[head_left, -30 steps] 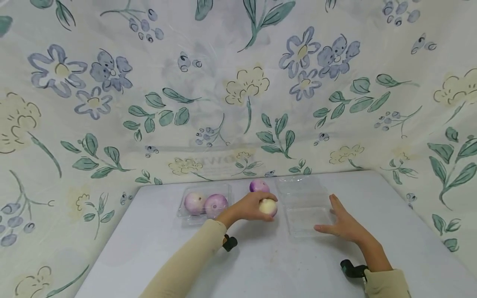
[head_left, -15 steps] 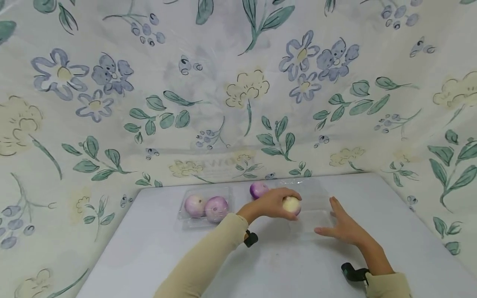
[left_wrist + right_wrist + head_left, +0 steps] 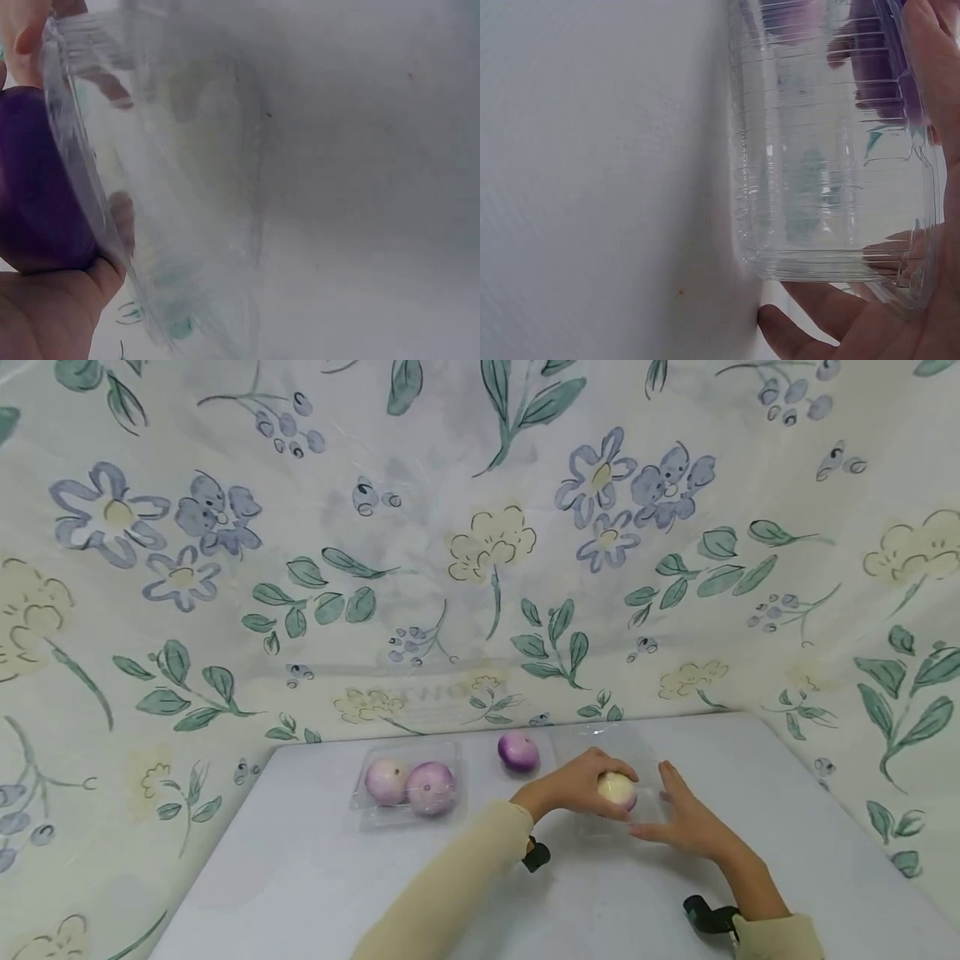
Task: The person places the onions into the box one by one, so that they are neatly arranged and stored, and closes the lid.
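My left hand (image 3: 581, 783) grips a pale-and-purple onion (image 3: 617, 790) over the near part of a clear, opened plastic container (image 3: 600, 742). In the left wrist view the dark purple side of that onion (image 3: 37, 184) shows between the fingers, beside the clear wall (image 3: 187, 165). At the container's right edge is my right hand (image 3: 693, 818), thumb and fingers spread apart. The right wrist view shows this hand (image 3: 937, 292) around the end of the clear container (image 3: 817, 195); whether it presses on the plastic I cannot tell.
A closed clear container (image 3: 408, 818) with two onions (image 3: 431, 788) stands on the left of the white table (image 3: 300, 860). A single purple onion (image 3: 518, 752) lies between the two containers. Behind the table hangs a floral cloth (image 3: 420, 460).
My left hand has carried the onion to the right, from beside the opened container to over its near part. The right hand has stayed nearly where it was.
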### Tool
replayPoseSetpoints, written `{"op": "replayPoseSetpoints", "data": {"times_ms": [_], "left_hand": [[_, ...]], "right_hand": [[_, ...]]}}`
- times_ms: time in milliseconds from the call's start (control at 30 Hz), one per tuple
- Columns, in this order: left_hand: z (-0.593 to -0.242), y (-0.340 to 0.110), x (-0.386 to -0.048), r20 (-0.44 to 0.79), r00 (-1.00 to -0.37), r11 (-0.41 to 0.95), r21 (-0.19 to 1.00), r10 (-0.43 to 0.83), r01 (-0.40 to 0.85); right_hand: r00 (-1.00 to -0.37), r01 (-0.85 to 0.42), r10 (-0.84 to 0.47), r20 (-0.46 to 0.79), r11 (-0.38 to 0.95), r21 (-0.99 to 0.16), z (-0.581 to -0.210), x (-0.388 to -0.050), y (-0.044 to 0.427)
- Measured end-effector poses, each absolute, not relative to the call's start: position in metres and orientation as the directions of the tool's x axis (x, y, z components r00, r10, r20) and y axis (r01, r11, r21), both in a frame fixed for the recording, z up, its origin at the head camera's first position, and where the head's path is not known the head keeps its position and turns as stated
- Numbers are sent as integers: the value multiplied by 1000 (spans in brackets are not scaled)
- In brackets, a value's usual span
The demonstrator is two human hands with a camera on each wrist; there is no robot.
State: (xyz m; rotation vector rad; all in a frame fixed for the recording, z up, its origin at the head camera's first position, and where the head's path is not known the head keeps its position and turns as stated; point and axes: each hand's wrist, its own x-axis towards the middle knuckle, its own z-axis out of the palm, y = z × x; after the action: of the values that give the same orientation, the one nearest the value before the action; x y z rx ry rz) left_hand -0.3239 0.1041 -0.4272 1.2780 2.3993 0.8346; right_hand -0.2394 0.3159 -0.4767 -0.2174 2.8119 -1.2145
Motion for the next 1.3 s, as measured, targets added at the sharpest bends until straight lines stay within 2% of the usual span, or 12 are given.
{"op": "replayPoseSetpoints", "data": {"times_ms": [133,300,467,600,800,1133,1300], "left_hand": [[-431,116,-328,38,-580,442,608,814,660],[-439,130,-329,2,-599,468,622,800,627],[-441,140,-327,26,-608,471,606,794,641],[-442,143,-329,35,-613,481,587,789,652],[-456,147,-328,34,-588,472,559,808,682],[-463,155,-325,85,-539,418,534,838,735],[-467,157,-325,49,-557,434,571,829,696]], "right_hand": [[-987,-114,-159,11,658,-744,-474,-246,315],[-988,-80,-148,-30,678,-731,-471,-245,317],[-989,-117,-147,24,667,-736,-470,-242,319],[-987,-121,-157,22,655,-745,-468,-244,318],[-989,-84,-147,-15,644,-760,-476,-243,317],[-987,-120,-156,26,635,-763,-480,-242,318],[-987,-115,-157,19,634,-765,-482,-242,319]]}}
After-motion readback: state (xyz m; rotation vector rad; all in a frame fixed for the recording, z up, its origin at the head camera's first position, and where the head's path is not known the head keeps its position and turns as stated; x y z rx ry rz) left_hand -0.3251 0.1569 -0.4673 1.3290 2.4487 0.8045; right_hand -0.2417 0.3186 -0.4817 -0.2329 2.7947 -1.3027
